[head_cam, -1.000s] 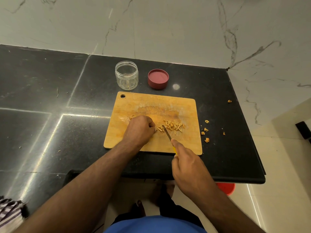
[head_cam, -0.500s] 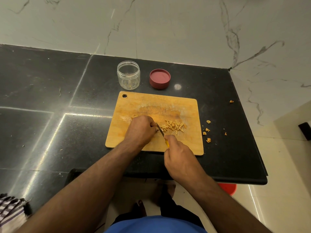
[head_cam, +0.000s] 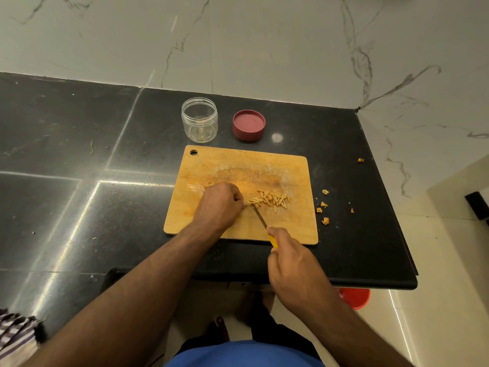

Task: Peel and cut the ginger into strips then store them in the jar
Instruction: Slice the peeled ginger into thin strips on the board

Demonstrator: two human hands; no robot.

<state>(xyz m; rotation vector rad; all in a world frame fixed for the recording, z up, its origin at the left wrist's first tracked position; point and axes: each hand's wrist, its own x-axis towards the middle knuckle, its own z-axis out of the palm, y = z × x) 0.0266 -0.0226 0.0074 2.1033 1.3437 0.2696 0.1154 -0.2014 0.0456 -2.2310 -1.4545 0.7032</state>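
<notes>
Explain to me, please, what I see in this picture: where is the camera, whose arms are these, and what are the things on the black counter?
There is no machine here. A person wears a camera on the head, so you look down over their own two arms. The left hand is curled on a wooden cutting board, seemingly holding down ginger hidden under it. The right hand grips a knife with a yellow handle, its blade pointing toward the left hand. Right of the blade lies a pile of cut ginger strips. Behind the board stand a clear jar, open and nearly empty, and its red lid beside it. Small peel scraps lie on the black counter, right of the board.
</notes>
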